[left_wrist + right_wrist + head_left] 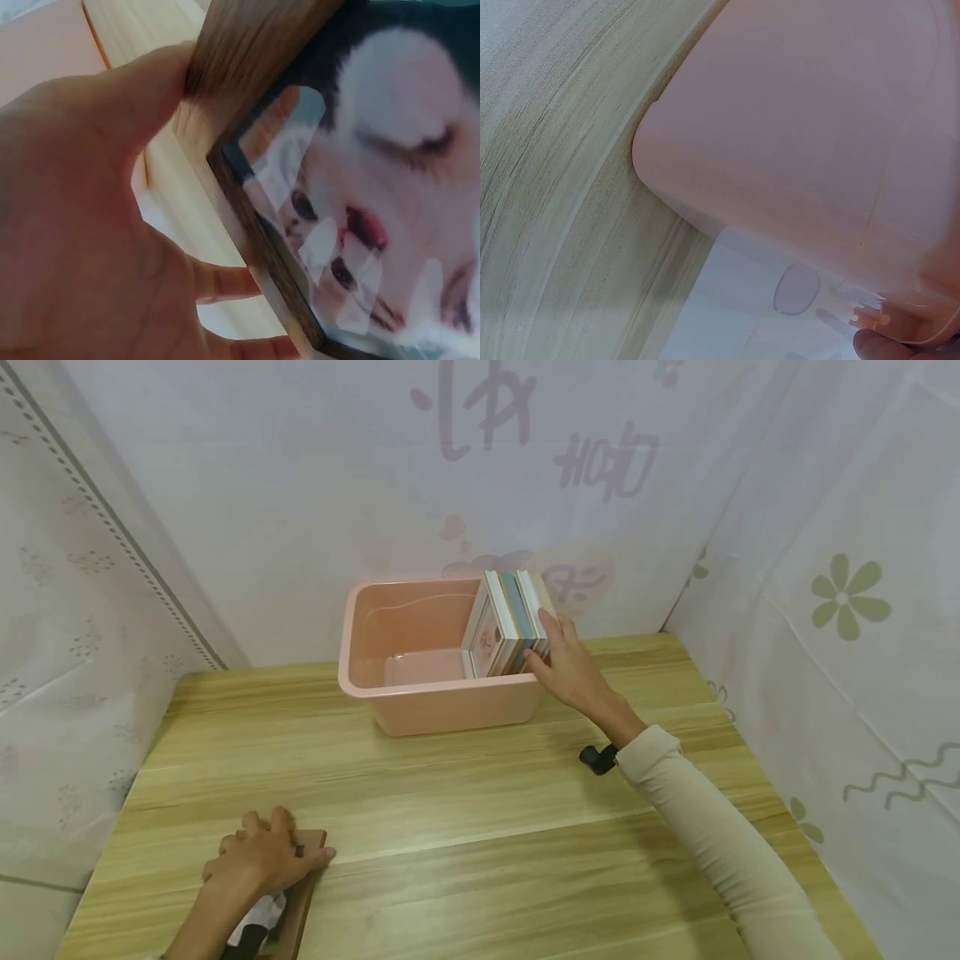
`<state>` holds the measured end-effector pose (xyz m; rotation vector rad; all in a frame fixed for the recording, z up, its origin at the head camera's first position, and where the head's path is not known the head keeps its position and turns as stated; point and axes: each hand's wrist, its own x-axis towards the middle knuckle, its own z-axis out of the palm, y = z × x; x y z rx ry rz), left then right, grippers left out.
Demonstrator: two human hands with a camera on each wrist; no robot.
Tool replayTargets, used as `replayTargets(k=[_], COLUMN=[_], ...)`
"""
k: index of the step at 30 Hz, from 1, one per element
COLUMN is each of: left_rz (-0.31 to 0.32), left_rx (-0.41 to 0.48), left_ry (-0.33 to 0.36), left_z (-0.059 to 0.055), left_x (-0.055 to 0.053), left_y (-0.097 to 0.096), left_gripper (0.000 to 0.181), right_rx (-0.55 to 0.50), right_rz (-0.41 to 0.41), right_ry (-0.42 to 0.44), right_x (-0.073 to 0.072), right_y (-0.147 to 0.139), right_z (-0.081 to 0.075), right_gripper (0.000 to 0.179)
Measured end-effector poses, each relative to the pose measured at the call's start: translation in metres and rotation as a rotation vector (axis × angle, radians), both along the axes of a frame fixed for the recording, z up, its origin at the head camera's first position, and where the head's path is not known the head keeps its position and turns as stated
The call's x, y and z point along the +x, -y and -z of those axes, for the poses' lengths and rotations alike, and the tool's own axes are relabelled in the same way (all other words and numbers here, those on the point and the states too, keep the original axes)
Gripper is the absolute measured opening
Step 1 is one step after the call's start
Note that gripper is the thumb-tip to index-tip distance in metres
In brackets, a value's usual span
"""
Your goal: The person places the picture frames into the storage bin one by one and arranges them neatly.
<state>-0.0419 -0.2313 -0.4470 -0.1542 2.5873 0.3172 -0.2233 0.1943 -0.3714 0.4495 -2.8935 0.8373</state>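
Note:
A pink plastic bin (450,702) stands at the back of the table. Several picture frames (504,618) with white, blue and brown edges lean upright at its right end. My right hand (566,664) grips the rightmost of them, thumb in front and fingers behind. How many frames it holds cannot be told. Near the table's front left, my left hand (251,860) grips a brown wooden picture frame (303,893), thumb on one edge and fingers on another. In the left wrist view, that picture frame (262,52) has a glossy face photo behind its cover.
The bin's outer wall (780,135) fills most of the right wrist view. The wood-grain table (465,827) lies beneath everything. White printed cloth (285,510) hangs behind the table and along both sides. A black wrist camera (597,760) juts below my right wrist.

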Motion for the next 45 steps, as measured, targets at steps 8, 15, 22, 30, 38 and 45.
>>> replayTargets(k=[8, 15, 22, 30, 38, 45], left_rz=[0.041, 0.096, 0.173, 0.084, 0.040, 0.038], left_rx=[-0.003, -0.029, -0.053, 0.065, 0.077, 0.076], left_ry=[-0.054, -0.147, -0.374, -0.419, -0.492, -0.683], left_z=[-0.007, -0.018, -0.028, -0.055, -0.085, -0.106], left_x=[-0.008, -0.021, -0.030, -0.045, -0.065, -0.078], left_y=[0.000, 0.000, 0.000, 0.001, 0.008, 0.005], left_gripper=[0.104, 0.098, 0.084, 0.087, 0.092, 0.093], right_rx=[-0.007, 0.000, -0.003, -0.005, 0.001, 0.005], right_rz=[0.002, 0.003, -0.001, 0.000, -0.010, 0.002], right_ry=[-0.002, -0.002, -0.005, -0.005, 0.008, 0.004], right_x=[0.000, 0.000, 0.001, 0.000, 0.000, -0.001], right_y=[0.001, 0.000, 0.000, 0.001, 0.001, -0.001], right_z=[-0.001, 0.000, 0.002, 0.000, 0.000, 0.001], right_gripper=[0.074, 0.075, 0.074, 0.074, 0.074, 0.074])
